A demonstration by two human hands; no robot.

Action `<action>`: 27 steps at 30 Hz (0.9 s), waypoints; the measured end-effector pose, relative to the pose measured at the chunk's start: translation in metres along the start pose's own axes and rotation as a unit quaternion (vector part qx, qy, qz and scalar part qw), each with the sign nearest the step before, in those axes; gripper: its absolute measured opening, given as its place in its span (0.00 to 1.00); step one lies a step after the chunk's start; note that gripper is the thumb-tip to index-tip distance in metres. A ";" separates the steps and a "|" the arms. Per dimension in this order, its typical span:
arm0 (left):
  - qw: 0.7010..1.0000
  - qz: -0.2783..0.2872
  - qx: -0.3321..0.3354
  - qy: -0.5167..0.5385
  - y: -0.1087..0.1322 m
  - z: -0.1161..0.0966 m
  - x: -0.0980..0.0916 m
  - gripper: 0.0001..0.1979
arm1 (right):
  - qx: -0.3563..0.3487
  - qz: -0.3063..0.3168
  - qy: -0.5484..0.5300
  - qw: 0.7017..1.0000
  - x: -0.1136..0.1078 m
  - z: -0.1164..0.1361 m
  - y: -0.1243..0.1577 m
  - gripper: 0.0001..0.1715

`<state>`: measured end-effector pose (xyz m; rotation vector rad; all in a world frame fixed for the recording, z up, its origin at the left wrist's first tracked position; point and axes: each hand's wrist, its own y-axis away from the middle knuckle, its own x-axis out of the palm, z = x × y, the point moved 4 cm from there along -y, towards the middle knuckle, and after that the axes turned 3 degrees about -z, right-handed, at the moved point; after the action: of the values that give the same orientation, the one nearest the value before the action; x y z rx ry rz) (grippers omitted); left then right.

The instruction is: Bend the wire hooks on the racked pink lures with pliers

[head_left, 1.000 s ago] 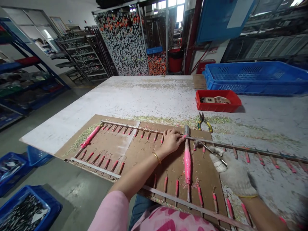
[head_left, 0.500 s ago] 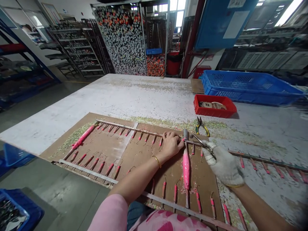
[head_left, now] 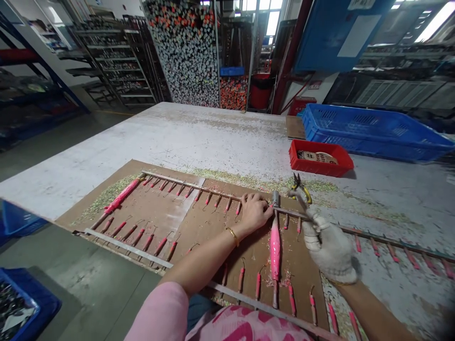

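My left hand point(head_left: 254, 213), bare with a gold bangle at the wrist, curls over a long metal rack bar point(head_left: 220, 195) beside the grey top of a large pink spindle-shaped float point(head_left: 275, 251). My right hand point(head_left: 329, 246), in a white cotton glove, grips a thin metal tool point(head_left: 297, 198) whose tip points up and left. Yellow-green pliers point(head_left: 301, 188) lie just beyond that tip. Rows of small pink-painted sticks with wire ends point(head_left: 159, 246) hang from rack bars over a brown cardboard sheet point(head_left: 152, 203).
Green and pink shavings are scattered across the cardboard and the white table point(head_left: 213, 137). A red tray point(head_left: 320, 161) and a blue plastic crate point(head_left: 373, 132) stand at the far right. A further rack of pink sticks point(head_left: 398, 247) lies to the right, and a blue bin point(head_left: 24, 303) sits at lower left.
My right hand has moved left towards the rack bar, and its tool now tilts up. My left hand stays on the bar. The view has tilted slightly.
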<state>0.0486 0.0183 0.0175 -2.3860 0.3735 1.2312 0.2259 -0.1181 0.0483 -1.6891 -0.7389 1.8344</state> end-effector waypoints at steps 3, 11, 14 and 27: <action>1.000 -0.001 0.001 -0.002 0.000 0.000 0.001 0.13 | -0.050 0.058 0.021 0.997 0.006 0.004 0.002 0.23; 1.000 0.003 -0.006 -0.003 0.000 -0.001 0.000 0.14 | 0.011 0.074 -0.012 0.997 0.008 0.001 0.003 0.25; 1.000 0.004 -0.005 -0.003 0.000 -0.001 0.001 0.14 | 0.042 0.067 -0.040 0.996 0.006 0.001 0.003 0.25; 1.000 -0.002 -0.010 0.003 0.000 -0.001 0.001 0.14 | 0.064 0.047 0.012 0.997 0.005 0.000 0.000 0.26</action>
<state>0.0502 0.0179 0.0168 -2.4074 0.3593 1.2307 0.2259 -0.1145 0.0443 -1.6853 -0.5295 1.8798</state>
